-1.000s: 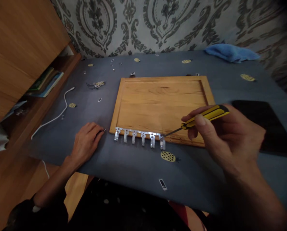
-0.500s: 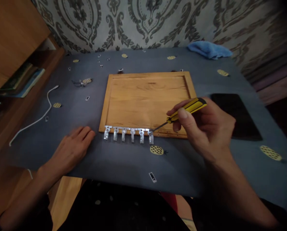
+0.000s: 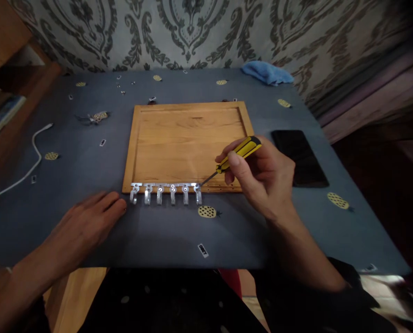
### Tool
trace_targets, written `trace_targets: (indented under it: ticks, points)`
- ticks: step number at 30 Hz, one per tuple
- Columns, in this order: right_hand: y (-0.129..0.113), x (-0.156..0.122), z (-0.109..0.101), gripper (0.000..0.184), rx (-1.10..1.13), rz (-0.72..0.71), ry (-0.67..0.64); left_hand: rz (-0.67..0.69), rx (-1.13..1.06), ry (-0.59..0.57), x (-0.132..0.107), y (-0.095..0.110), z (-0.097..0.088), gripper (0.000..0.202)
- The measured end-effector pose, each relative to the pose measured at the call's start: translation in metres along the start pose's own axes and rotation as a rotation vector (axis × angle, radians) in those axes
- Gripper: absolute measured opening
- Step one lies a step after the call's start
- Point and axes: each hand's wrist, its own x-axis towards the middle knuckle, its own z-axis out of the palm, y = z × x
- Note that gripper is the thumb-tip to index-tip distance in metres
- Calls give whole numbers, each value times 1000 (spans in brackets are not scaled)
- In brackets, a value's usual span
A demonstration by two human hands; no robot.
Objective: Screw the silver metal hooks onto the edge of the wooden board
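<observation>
My right hand [image 3: 261, 173] grips a screwdriver [image 3: 239, 155] with a yellow and black handle. Its tip meets the right end of a metal hook rail [image 3: 172, 187], at the last of several hooks. The rail lies along the near edge of a wooden board [image 3: 188, 138] with a raised frame. To the left of the board, my left hand [image 3: 88, 219] rests palm down on the table, fingers stretched out and holding nothing. Small holes show in the board's near edge, right of the rail.
A black tablet or phone [image 3: 299, 157] lies right of the board. At the back sits a blue cloth [image 3: 268, 74]. A white cable [image 3: 38, 152] curves on the left, and small screws [image 3: 123, 92] lie near the wall. Shelves with books [image 3: 1, 115] stand at far left.
The view has turned to the right, so everything appears further left. My right hand still holds the screwdriver against the rail's right end; my left hand stays on the table.
</observation>
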Motion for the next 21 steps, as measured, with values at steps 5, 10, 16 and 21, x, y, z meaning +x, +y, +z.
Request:
trace_targets:
  ticks: [5,10,16,21]
  points:
    - [0,0,0,13,1,-11,-1,-18,-43,157,1,2,4,43]
    - [0,0,0,13,-9,-27,0,-75,-150,190,-1,4,5,42]
    - [0,0,1,14,6,1,8,-111,-404,126,2,-5,-1,28]
    - [0,0,0,16,-3,7,3,-72,-628,15,15,2,-17,19]
